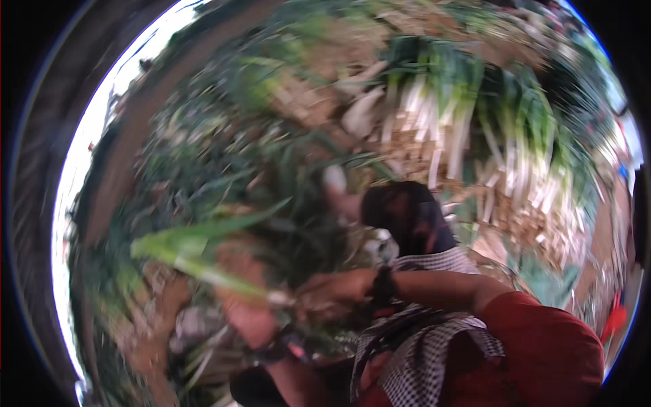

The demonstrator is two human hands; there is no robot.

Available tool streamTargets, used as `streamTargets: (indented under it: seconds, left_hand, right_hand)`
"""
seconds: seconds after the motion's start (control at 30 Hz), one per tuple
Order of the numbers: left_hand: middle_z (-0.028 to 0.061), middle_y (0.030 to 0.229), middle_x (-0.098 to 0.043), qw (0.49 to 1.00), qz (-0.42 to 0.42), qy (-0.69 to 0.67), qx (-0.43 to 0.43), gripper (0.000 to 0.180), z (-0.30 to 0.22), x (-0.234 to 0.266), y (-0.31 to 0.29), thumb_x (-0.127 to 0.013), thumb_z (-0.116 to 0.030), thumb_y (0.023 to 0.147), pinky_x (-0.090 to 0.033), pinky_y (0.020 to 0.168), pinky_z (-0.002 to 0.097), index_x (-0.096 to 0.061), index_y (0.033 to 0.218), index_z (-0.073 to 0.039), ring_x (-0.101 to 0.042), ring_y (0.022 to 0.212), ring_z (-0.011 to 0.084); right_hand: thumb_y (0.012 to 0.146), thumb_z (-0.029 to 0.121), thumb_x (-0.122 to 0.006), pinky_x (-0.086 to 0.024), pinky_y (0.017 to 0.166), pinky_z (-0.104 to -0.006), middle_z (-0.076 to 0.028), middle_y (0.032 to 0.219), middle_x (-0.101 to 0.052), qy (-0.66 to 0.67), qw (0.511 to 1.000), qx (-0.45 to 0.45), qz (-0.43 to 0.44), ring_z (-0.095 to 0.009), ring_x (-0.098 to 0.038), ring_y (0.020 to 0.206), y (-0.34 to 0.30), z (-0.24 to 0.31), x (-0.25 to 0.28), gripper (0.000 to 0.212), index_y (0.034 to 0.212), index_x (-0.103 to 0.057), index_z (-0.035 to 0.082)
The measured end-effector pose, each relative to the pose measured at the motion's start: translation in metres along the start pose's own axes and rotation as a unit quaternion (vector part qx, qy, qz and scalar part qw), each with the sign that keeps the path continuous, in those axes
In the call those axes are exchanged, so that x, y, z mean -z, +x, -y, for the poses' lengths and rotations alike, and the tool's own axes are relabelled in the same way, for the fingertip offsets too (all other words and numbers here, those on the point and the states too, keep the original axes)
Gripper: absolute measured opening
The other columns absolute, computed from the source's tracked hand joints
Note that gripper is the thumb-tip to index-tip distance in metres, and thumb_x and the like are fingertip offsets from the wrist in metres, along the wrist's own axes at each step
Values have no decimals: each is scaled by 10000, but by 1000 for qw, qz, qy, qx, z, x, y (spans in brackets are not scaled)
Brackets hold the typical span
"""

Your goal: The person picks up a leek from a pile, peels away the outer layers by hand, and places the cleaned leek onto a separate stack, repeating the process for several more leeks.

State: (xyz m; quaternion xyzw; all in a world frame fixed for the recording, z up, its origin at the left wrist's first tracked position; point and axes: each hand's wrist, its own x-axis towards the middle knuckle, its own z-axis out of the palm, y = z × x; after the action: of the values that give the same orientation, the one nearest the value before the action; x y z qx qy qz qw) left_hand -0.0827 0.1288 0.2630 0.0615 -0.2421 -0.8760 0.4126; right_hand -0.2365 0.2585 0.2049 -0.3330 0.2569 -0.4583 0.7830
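Note:
A single leek [203, 266] lies aslant in front of me, its green leaves toward the left and its pale root end toward the right. My left hand [247, 315] is closed around its stem, with a dark band on the wrist. At the root end is my right hand [332, 293], its fingers curled in against the leek, though motion smears them. A dark band circles that wrist too, below a red sleeve [542, 339]. Much of the picture is blurred, so the exact finger placement is hard to make out.
Bundles of leeks [434, 95] with white stems lie at the far right, and more leeks [536, 149] fan out beside them. Loose green leaves [224, 156] cover the ground at the left. My dark-clad knee [407, 214] and a checkered cloth [424, 359] sit close by.

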Motion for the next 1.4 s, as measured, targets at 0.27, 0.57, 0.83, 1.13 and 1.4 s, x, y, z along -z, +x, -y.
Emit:
streamTargets:
  seconds: [0.27,0.57,0.83,1.13,1.4]
  left_hand:
    - [87,969,-625,831,-121,532,106,291,-9,86,-70,-488,-240,988,-498,807,352,-560,1176,-31,-611,966,190]
    - [53,1035,-600,624,-206,645,-390,169,-62,15,-54,-560,-25,945,-480,824,260,-581,1112,-6,-575,907,113]
    - [35,1021,-582,740,-242,468,-419,195,-49,-1,-80,-618,1,895,-470,856,266,-555,1077,-25,-553,908,101]
    - [25,916,-576,762,-257,458,-380,153,-53,-19,-90,-665,37,820,-449,781,282,-548,862,-53,-562,857,119]
    - [71,994,-625,312,-177,808,-468,275,-51,-12,-80,-644,113,700,-465,846,428,-531,858,-81,-606,998,317]
  right_hand:
    - [1001,388,-508,-317,482,-183,40,698,-487,-57,996,70,-1,-26,-421,554,49,2,-42,379,1042,-588,20]
    - [991,161,-531,-473,610,-279,-69,820,-605,-354,915,177,-86,-108,-590,688,59,-30,-49,285,1228,-542,2]
    - [891,79,-636,-525,667,-403,-198,940,-631,-536,761,324,-165,-384,-641,826,70,-34,-70,237,1107,-581,-1]
    - [870,81,-663,-511,646,-388,-161,916,-613,-561,733,331,-198,-348,-638,807,63,-39,-78,250,1105,-593,34]
    - [836,11,-662,-455,652,-346,-157,849,-505,-538,739,288,-285,-333,-552,745,62,-31,-76,195,1003,-563,0]
